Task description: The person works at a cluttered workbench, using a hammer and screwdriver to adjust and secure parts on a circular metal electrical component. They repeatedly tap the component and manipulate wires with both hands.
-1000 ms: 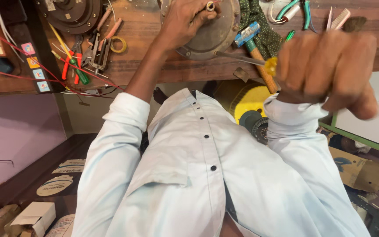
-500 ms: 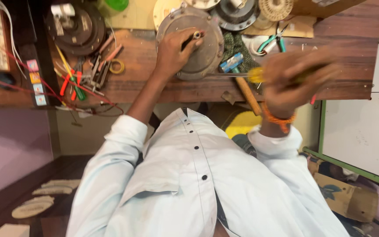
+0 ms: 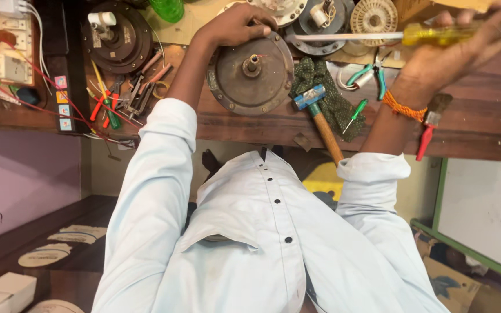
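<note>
Your left hand (image 3: 236, 26) is curled over the far rim of the round metal motor housing (image 3: 250, 72), which lies flat on the wooden bench (image 3: 471, 136). Your right hand (image 3: 459, 52) is closed on the yellow handle of a screwdriver (image 3: 378, 36), shaft level above the bench. A blue-headed hammer (image 3: 318, 113) rests on green cloth (image 3: 334, 107) just beside the housing.

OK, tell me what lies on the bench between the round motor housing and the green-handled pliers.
In the head view, a dark green patterned cloth lies between the round motor housing and the green-handled pliers, with a blue-headed hammer resting across the cloth.
</note>
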